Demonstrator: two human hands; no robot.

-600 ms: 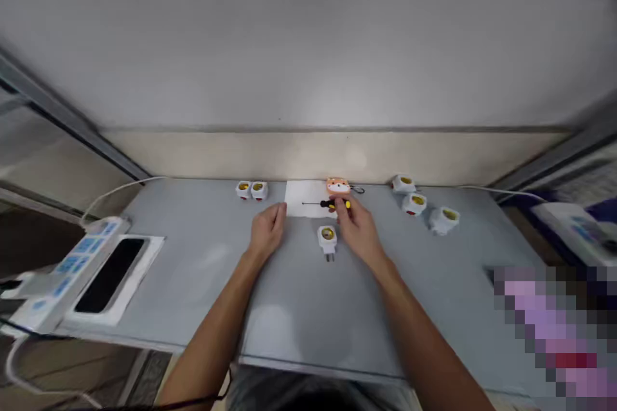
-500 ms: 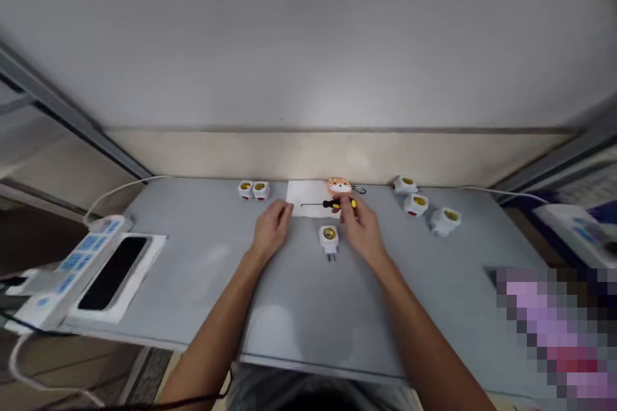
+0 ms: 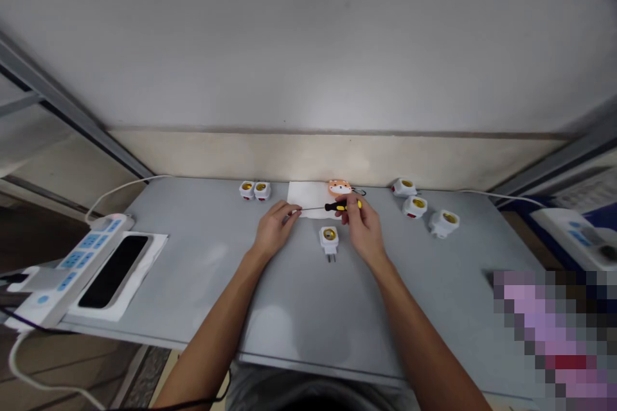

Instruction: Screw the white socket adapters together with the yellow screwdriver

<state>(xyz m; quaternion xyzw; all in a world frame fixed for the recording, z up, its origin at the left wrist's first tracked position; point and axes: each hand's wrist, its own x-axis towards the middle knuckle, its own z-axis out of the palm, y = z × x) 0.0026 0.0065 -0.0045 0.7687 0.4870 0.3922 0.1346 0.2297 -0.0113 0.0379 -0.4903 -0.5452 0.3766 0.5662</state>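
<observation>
My right hand (image 3: 364,223) is closed round the black-and-yellow handle of a screwdriver (image 3: 332,207), held level with its thin shaft pointing left. At the far end of the shaft, the fingertips of my left hand (image 3: 276,228) pinch together on the tip. Whether a small part sits between those fingers is hidden. Just below the screwdriver, a white plug-in lamp socket (image 3: 329,239) lies on the grey table, its brass-coloured opening facing up and its two pins towards me. Under and behind the screwdriver lies a white paper sheet (image 3: 303,191).
An orange animal-face case (image 3: 339,188) with a carabiner rests on the paper's right edge. Two lamp sockets (image 3: 254,190) stand at back left, three more (image 3: 415,207) at right. A phone (image 3: 116,271) and a power strip (image 3: 80,263) lie at left; another strip (image 3: 578,234) at right.
My left hand has moved right and its fingertips now meet the screwdriver's tip. The screwdriver in my right hand has shifted slightly right and down.
</observation>
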